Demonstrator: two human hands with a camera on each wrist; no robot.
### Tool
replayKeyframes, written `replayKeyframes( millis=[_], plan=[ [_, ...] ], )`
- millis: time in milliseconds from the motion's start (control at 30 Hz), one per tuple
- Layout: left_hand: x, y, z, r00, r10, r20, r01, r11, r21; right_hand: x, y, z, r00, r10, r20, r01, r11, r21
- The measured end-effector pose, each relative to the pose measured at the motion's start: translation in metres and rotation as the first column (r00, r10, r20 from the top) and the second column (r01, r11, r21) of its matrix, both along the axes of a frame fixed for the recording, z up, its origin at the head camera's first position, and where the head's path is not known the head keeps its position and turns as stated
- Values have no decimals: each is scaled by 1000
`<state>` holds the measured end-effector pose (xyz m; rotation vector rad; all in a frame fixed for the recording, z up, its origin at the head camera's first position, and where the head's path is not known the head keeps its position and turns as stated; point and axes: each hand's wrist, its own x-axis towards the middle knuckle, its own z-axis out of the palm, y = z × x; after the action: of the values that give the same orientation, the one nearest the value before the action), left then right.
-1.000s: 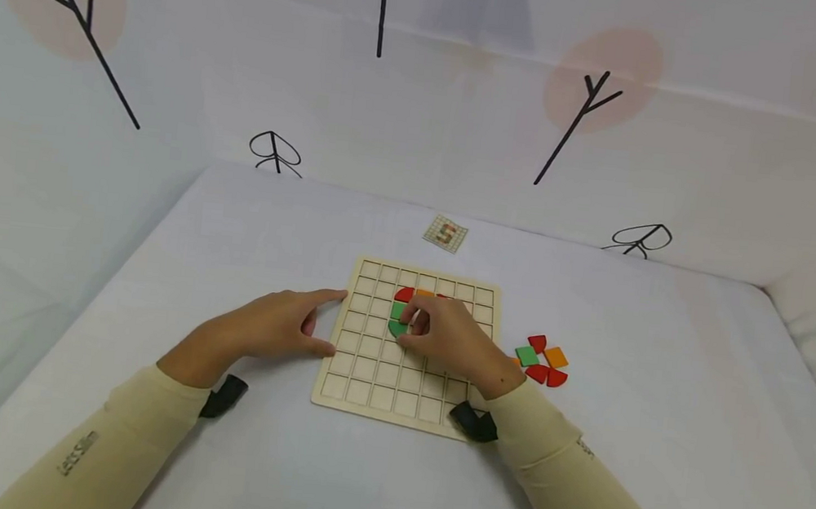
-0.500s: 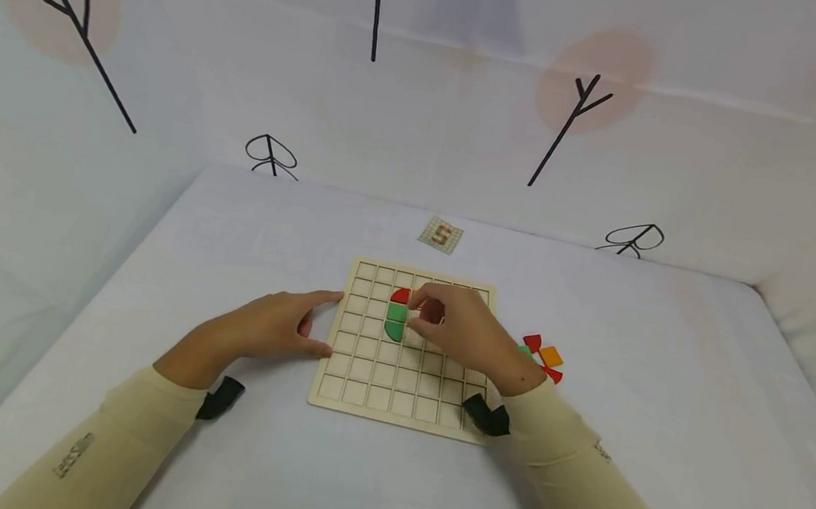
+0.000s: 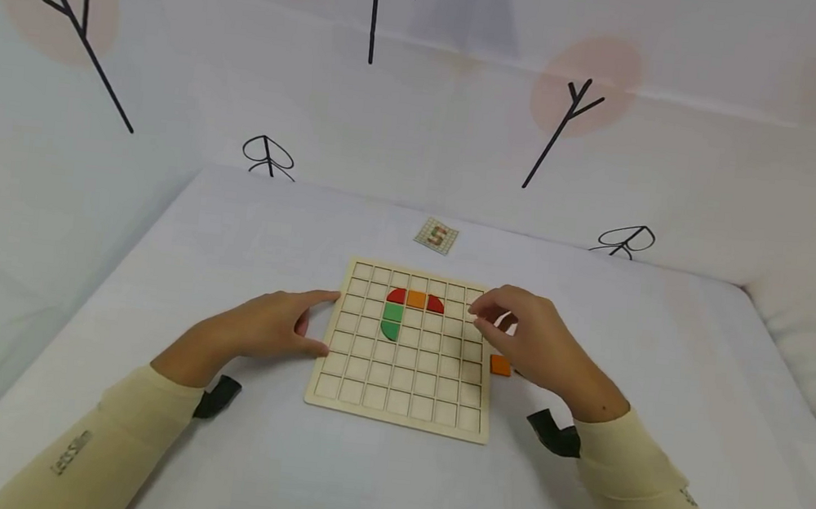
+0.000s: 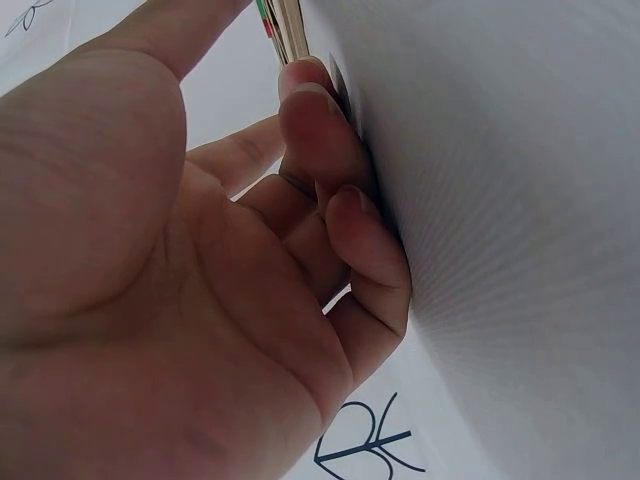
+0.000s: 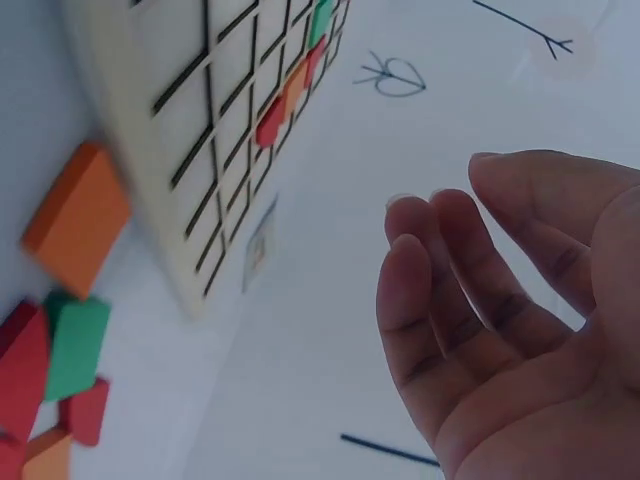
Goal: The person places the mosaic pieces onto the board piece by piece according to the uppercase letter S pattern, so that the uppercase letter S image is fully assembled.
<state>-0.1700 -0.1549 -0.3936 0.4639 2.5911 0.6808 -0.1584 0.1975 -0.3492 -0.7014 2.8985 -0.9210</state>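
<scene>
A pale wooden grid board (image 3: 401,404) lies flat on the white surface. In its cells sit a red quarter-circle tile (image 3: 397,295), an orange square tile (image 3: 416,299), a second red quarter-circle tile (image 3: 436,304), a green square tile (image 3: 392,312) and a green quarter-circle tile (image 3: 389,330). My left hand (image 3: 272,323) touches the board's left edge with index finger and thumb; its other fingers are bent in the left wrist view. My right hand (image 3: 536,340) hovers over the board's right edge, fingers loosely bent, with nothing between them in the right wrist view.
Off the board's right side lies a loose orange square tile (image 3: 501,365). The right wrist view shows a green tile (image 5: 78,345) and several red and orange ones near it, mostly hidden by my hand in the head view. A small pattern card (image 3: 436,236) lies behind the board.
My right hand has moved right, from over the green tiles to the board's right edge, uncovering the orange and right red tiles. The left hand stays at the board's edge.
</scene>
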Motion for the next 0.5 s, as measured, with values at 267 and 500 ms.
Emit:
replayKeyframes(
  millis=[267,500],
  plan=[
    [0,1,0,1000,3,3,-3,1000,-11,11,22,-17,999,-22,48,21,999,24],
    [0,2,0,1000,12,6,-12,1000,-13,12,31,-27,990,-25,142,14,997,75]
  ],
)
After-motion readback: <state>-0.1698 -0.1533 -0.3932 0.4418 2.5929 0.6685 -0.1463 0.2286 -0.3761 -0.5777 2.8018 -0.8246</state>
